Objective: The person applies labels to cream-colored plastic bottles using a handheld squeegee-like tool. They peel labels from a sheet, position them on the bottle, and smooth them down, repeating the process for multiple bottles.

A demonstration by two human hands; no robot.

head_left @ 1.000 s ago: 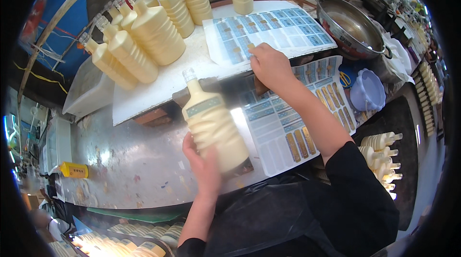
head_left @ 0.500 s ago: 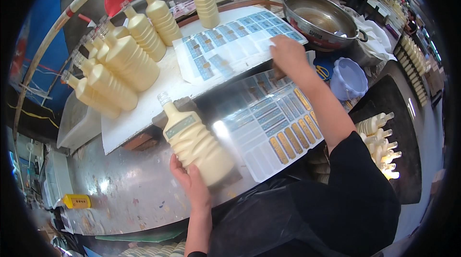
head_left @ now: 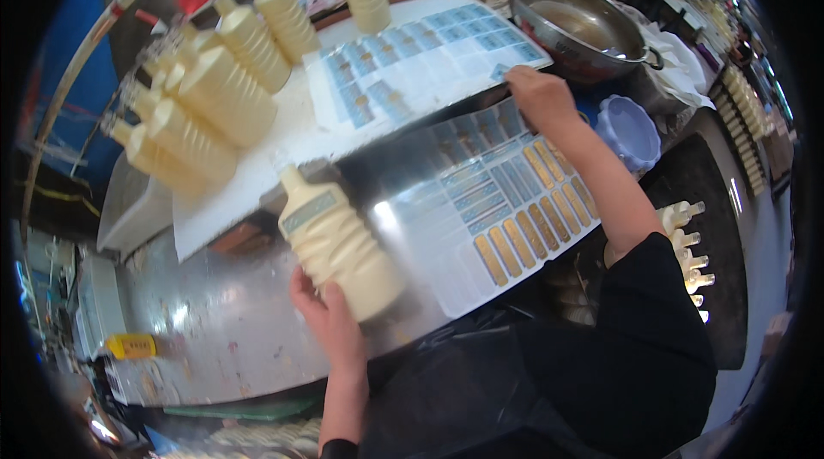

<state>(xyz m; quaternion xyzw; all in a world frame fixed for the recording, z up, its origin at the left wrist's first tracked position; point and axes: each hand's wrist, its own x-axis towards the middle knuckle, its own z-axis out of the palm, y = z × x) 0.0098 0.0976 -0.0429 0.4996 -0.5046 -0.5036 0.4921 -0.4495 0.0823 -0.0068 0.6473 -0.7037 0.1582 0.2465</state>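
Observation:
A cream ribbed bottle [head_left: 348,253] with a grey-blue label strip on its shoulder leans over the metal table, its neck up and to the left. My left hand [head_left: 330,313] is closed round its lower side, thumb toward me. My right hand [head_left: 541,97] is at the right end of the raised white board, its fingers pinched at a small light-blue label [head_left: 500,72]. Under those fingers lies a sheet of blue labels [head_left: 438,47]. A second, clear-backed sheet [head_left: 459,287] with gold and blue label strips lies lower, below my right forearm.
Several cream bottles [head_left: 227,94] stand at the left of the white board [head_left: 202,223]. Beyond my right hand are a wide metal pan [head_left: 584,21] and a lavender bucket [head_left: 628,133]. More bottles [head_left: 687,253] sit at the right. A yellow container [head_left: 131,346] lies at the table's left.
My right hand has shifted slightly right along the blue label sheet, and a label piece now shows at its fingertips. The bottle in my left hand has moved slightly left. The view has shifted a little.

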